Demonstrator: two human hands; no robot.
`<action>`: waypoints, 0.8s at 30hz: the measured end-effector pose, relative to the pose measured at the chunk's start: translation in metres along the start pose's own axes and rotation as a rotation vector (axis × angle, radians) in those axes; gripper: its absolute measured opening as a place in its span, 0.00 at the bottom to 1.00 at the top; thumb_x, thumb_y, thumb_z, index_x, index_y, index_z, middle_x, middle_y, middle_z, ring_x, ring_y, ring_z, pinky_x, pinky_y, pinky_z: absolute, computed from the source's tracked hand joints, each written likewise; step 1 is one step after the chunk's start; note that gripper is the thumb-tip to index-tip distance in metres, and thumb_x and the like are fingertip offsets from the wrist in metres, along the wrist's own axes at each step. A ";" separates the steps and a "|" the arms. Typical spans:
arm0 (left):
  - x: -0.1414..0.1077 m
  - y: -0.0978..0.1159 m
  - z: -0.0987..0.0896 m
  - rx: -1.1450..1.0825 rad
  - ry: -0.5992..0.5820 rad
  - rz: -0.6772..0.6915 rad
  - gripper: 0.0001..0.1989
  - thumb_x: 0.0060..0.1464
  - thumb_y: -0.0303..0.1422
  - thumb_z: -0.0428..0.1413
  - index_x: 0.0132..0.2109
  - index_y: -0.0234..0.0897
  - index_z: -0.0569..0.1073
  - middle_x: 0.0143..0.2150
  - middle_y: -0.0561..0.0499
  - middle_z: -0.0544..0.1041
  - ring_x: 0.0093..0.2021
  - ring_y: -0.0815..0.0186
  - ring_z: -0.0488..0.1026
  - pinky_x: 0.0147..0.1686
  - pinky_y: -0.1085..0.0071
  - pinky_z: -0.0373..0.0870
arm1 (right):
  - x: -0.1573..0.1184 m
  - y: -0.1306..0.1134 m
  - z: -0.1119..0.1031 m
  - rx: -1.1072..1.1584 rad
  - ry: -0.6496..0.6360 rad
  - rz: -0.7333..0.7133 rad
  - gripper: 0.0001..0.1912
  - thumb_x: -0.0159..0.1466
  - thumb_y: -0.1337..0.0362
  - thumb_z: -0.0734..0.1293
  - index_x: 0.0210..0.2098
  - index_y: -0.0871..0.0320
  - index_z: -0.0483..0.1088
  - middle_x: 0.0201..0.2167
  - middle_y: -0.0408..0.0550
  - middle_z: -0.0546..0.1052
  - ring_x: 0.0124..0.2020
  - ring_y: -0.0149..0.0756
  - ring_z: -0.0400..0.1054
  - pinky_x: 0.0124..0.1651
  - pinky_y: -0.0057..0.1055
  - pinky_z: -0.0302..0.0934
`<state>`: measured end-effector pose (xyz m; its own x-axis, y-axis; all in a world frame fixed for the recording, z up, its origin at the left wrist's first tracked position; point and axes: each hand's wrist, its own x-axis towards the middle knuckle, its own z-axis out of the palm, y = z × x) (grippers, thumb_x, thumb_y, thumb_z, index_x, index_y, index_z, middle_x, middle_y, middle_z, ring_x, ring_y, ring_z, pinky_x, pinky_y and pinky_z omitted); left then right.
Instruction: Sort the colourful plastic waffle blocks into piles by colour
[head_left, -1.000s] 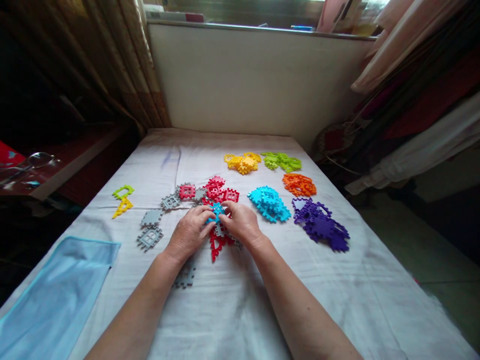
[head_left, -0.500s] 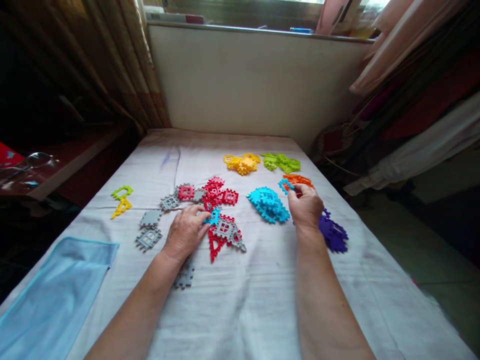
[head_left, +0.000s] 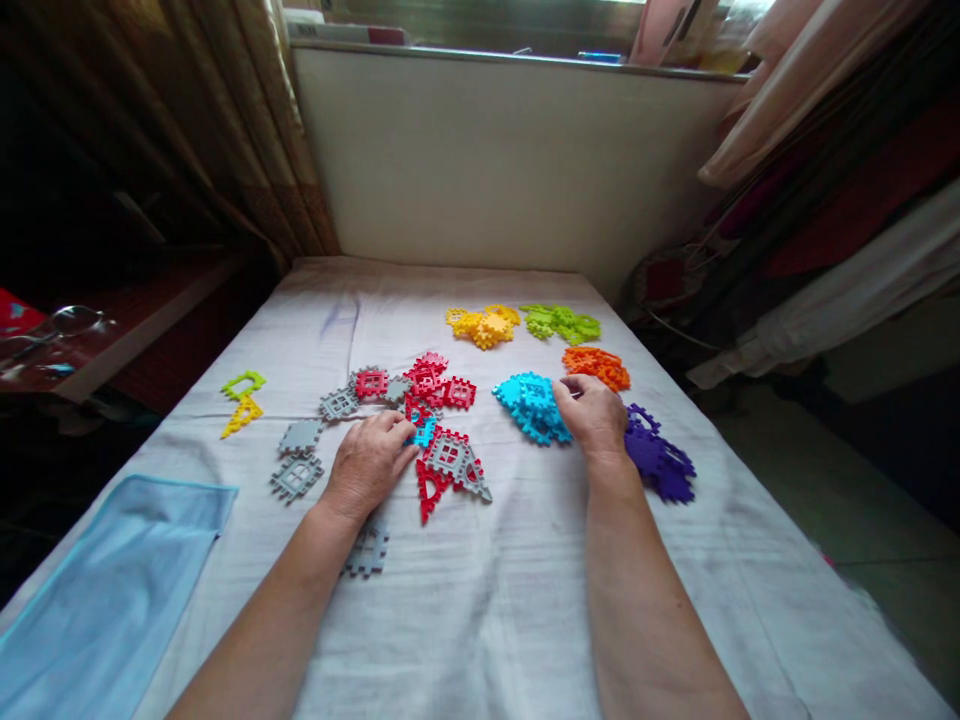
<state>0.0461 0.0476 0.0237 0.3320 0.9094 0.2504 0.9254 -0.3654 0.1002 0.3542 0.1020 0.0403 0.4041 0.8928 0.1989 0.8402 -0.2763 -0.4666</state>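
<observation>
My left hand (head_left: 369, 462) has its fingers closed on a small blue piece (head_left: 424, 431), beside the red pieces (head_left: 429, 382) and a grey square piece (head_left: 448, 452). At the right edge of the blue pile (head_left: 531, 405) is my right hand (head_left: 594, 412), thumb and fingers bent together; whether a piece is between them is hidden. Grey pieces (head_left: 298, 476) lie to the left of my left hand. Just beyond my right hand sits the orange pile (head_left: 597, 366), and the purple pile (head_left: 660, 460) is to its right.
Yellow pieces (head_left: 484, 327) and green pieces (head_left: 562, 324) lie toward the back of the cloth-covered table (head_left: 480, 640). A light blue cloth (head_left: 112, 590) covers the front left. Two linked pieces, green and yellow (head_left: 242, 415), rest at the left.
My right hand has moved left, from beside the orange pile to the blue pile. The blue piece it held no longer shows apart from the pile. My left hand has barely moved.
</observation>
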 end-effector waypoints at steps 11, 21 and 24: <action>0.003 -0.011 0.009 -0.287 0.283 -0.008 0.10 0.63 0.37 0.51 0.39 0.40 0.75 0.51 0.45 0.75 0.51 0.58 0.73 0.53 0.60 0.70 | -0.017 -0.040 0.005 0.223 0.063 -0.331 0.14 0.63 0.61 0.61 0.38 0.57 0.79 0.39 0.52 0.81 0.42 0.41 0.73 0.48 0.34 0.64; 0.008 -0.001 -0.005 -0.625 0.346 -0.061 0.13 0.63 0.41 0.51 0.38 0.39 0.75 0.47 0.46 0.77 0.49 0.63 0.75 0.52 0.63 0.71 | -0.067 -0.092 0.017 0.515 -0.513 -0.701 0.10 0.62 0.63 0.69 0.42 0.55 0.77 0.36 0.44 0.80 0.32 0.30 0.70 0.36 0.26 0.61; 0.008 0.002 -0.003 -0.630 0.347 -0.036 0.12 0.64 0.40 0.50 0.42 0.40 0.75 0.48 0.47 0.78 0.50 0.63 0.75 0.54 0.63 0.71 | -0.062 -0.089 0.017 0.518 -0.499 -0.657 0.08 0.63 0.64 0.66 0.39 0.55 0.77 0.29 0.42 0.77 0.28 0.29 0.67 0.34 0.26 0.59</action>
<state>0.0499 0.0539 0.0285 0.1292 0.8456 0.5179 0.6184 -0.4770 0.6245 0.2487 0.0776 0.0551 -0.3882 0.8943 0.2226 0.5321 0.4147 -0.7382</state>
